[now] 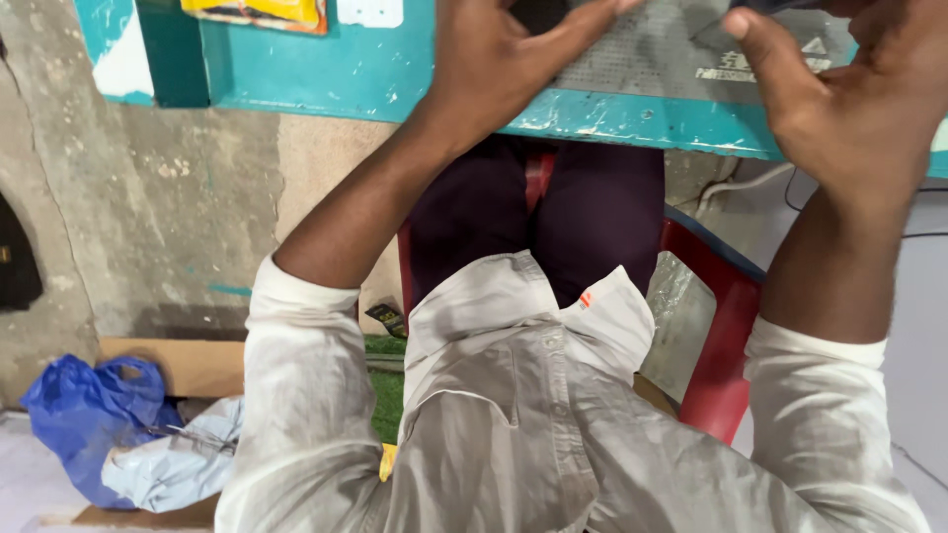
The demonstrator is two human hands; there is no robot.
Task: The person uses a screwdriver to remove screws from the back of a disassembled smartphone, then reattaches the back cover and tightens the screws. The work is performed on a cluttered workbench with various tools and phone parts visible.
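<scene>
A flat grey panel (pixel 652 54) with a fine dotted surface lies on the teal table (pixel 632 118) at the top of the view. My left hand (pixel 494 59) grips its left side, thumb stretched across the top. My right hand (pixel 849 94) holds the right side, thumb pointing inward over the panel. The fingers of both hands are cut off by the upper edge of the view. Below, I see my pale shirt and dark trousers.
I sit on a red plastic chair (pixel 721 326). On the floor to the left lie a blue plastic bag (pixel 84 415) and a cardboard sheet (pixel 188 365). A yellow item (pixel 262 12) rests on the table's far left. A white cable (pixel 741 183) hangs under the table.
</scene>
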